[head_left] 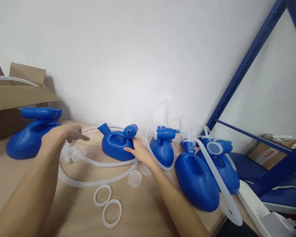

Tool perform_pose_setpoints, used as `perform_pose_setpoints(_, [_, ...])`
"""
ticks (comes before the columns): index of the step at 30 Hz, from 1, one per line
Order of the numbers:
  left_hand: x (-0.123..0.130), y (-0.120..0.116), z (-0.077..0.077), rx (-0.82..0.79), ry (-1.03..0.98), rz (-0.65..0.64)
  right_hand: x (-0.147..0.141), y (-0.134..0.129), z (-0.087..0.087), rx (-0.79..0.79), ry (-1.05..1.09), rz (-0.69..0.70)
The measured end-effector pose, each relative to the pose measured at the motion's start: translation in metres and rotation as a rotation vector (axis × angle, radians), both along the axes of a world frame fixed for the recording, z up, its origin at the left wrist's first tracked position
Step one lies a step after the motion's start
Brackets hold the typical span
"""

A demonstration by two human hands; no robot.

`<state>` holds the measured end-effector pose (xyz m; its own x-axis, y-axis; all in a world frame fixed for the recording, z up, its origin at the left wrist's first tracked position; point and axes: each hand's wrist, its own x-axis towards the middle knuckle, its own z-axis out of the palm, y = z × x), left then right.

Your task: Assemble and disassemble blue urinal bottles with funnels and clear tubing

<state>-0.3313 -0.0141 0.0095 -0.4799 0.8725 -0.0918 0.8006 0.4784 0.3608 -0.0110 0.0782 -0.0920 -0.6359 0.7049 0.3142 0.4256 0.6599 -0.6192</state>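
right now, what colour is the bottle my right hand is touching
The bottle is blue, best seen in the head view.

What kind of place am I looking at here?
Probably a small assembly or packing workspace, though I can't be certain. Blue plastic bottles and pale tubing are spread over a tan work surface, with an open cardboard box at left and a blue metal frame at right.

Backed by a plain white wall (128, 65), rising behind the far edge of the tan surface (135, 214); bounded past the right edge by a blue metal rack (246, 64), slanting in view, with a thin crossbar (253, 136) and a low blue shelf (277, 198); lit brightly and softly, with a dim shadow (50, 84) on the wall near the far left corner.
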Motion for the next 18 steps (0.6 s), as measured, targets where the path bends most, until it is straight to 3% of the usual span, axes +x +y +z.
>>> perform_pose_setpoints(3, [-0.013,-0.005,-0.017,-0.287,-0.117,0.091,-0.001,0.000,0.000,-0.011,0.018,-0.021])
perform_pose_setpoints(6, [-0.015,-0.006,-0.026,-0.402,-0.167,0.109,-0.002,0.001,-0.002,-0.054,0.050,-0.046])
perform_pose_setpoints(10, [-0.007,0.000,-0.030,-0.422,-0.183,0.033,-0.004,0.000,-0.004,-0.120,0.099,-0.068])
perform_pose_setpoints(15, [0.013,0.013,-0.041,-0.441,-0.126,-0.071,-0.002,-0.004,-0.002,0.020,0.184,0.048])
perform_pose_setpoints(18, [0.015,0.018,-0.043,-0.408,-0.089,-0.093,-0.002,-0.005,-0.001,0.026,0.196,0.073])
